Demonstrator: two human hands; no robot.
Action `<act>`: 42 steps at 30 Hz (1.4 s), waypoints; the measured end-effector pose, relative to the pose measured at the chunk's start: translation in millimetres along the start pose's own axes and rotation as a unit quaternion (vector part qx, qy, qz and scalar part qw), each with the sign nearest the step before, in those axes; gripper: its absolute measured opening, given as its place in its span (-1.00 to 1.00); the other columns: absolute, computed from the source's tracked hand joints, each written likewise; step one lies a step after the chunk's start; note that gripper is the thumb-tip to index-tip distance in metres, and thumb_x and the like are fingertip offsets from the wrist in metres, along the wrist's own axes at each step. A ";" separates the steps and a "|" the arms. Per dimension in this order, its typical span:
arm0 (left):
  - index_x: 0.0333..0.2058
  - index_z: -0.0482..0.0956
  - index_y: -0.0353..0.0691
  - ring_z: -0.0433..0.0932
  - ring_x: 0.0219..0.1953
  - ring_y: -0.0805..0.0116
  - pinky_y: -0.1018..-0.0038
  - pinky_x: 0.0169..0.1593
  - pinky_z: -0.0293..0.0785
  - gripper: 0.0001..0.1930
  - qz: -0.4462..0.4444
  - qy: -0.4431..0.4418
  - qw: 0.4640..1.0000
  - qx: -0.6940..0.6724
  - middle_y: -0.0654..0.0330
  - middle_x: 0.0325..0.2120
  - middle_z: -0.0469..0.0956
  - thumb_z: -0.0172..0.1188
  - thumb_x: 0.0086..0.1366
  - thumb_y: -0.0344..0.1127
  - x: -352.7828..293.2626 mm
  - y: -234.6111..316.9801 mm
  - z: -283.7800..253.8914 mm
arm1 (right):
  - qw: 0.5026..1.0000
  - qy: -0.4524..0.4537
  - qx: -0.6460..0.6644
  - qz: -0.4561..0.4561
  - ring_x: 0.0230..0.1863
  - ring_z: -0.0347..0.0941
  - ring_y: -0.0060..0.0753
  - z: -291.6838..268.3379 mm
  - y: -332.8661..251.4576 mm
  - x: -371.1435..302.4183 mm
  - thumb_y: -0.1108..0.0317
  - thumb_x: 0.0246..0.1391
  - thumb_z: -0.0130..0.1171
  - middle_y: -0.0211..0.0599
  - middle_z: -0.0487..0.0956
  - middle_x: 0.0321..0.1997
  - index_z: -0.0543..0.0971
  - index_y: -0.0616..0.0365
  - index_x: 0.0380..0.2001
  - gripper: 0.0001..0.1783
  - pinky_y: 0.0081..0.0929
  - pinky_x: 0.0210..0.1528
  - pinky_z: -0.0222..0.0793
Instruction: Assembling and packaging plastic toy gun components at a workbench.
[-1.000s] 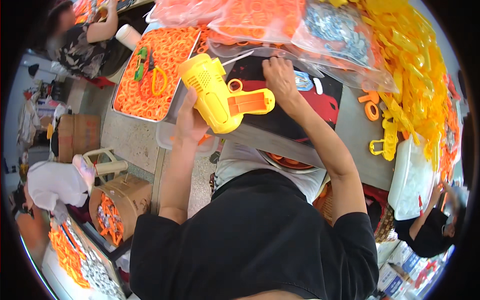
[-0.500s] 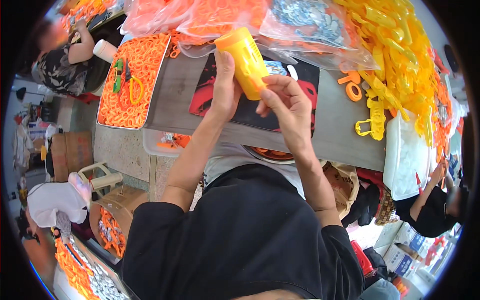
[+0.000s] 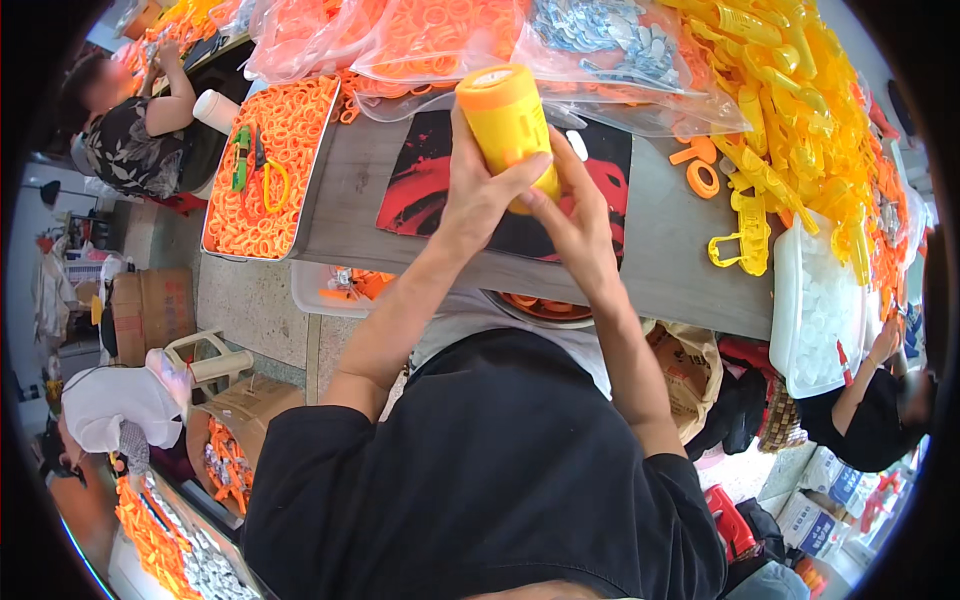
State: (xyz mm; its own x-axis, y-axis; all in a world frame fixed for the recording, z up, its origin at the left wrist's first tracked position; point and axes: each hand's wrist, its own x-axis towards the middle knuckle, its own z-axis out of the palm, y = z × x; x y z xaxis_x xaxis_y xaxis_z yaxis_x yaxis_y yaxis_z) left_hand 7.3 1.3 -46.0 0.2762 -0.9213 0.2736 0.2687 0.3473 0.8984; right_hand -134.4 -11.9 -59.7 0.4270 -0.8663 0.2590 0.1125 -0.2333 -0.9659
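Both hands hold a yellow plastic cylinder (image 3: 512,135) above the work mat. It has an orange ring at its upper end and moulded relief on its side, and it leans slightly. My left hand (image 3: 478,195) wraps its left side, thumb across the front. My right hand (image 3: 580,215) closes round the lower right, with the thumb near the bottom and fingers behind. Part of the lower end is covered by the fingers. Beneath lies a black and red mat (image 3: 410,190), with a small white piece (image 3: 577,144) beyond the hands.
A tray of orange rings (image 3: 225,215) with green-handled and yellow-handled tools stands left. Clear bags of orange and silvery parts (image 3: 440,40) line the back. Yellow parts (image 3: 770,90) heap up at right, above a white bin of translucent pieces (image 3: 815,330). Other people sit left and right.
The cylinder has turned so its orange end faces me more. My left thumb now crosses its front, and my right hand has moved from pinching the lower edge to gripping the side.
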 end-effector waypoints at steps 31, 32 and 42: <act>0.31 0.22 -0.15 0.51 0.16 0.05 0.16 0.19 0.51 -0.06 -0.038 -0.224 0.969 -0.096 -0.03 0.07 0.51 0.54 0.01 -0.08 20.9 -11.4 -35.7 | 0.999 -0.011 0.037 -0.011 0.17 0.49 -0.31 -37.4 7.1 -54.5 0.66 0.25 0.06 -0.12 0.46 0.22 0.21 0.25 0.37 -0.36 -0.41 0.20 0.44; 0.33 0.18 -0.12 0.47 0.19 -0.03 0.10 0.21 0.49 -0.03 -0.037 -0.226 0.971 -0.066 -0.05 0.10 0.47 0.52 0.04 0.01 20.2 -11.6 -38.7 | 0.999 -0.011 0.037 -0.010 0.17 0.49 -0.31 -38.5 7.5 -52.9 0.66 0.25 0.06 -0.12 0.46 0.22 0.21 0.25 0.37 -0.36 -0.41 0.20 0.44; 0.45 0.07 -0.06 0.04 0.46 0.02 0.22 0.44 0.08 0.18 0.186 -0.263 0.771 0.549 -0.09 0.42 -0.02 0.60 -0.11 -0.05 -16.5 19.8 -21.4 | 0.956 0.082 0.211 0.188 -0.35 0.62 -0.48 -65.8 -19.1 -46.5 0.04 0.42 -0.04 -0.20 0.66 -0.23 0.48 0.26 0.00 -0.55 -0.55 -0.22 0.53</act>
State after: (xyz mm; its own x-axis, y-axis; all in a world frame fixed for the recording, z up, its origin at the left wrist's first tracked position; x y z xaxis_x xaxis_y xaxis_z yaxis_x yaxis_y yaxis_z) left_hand 27.8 27.1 -40.0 -0.3443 -0.8374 0.4245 -0.7623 0.5133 0.3943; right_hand -215.5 3.8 -53.1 0.3660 -0.9195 -0.1432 0.3446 0.2768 -0.8970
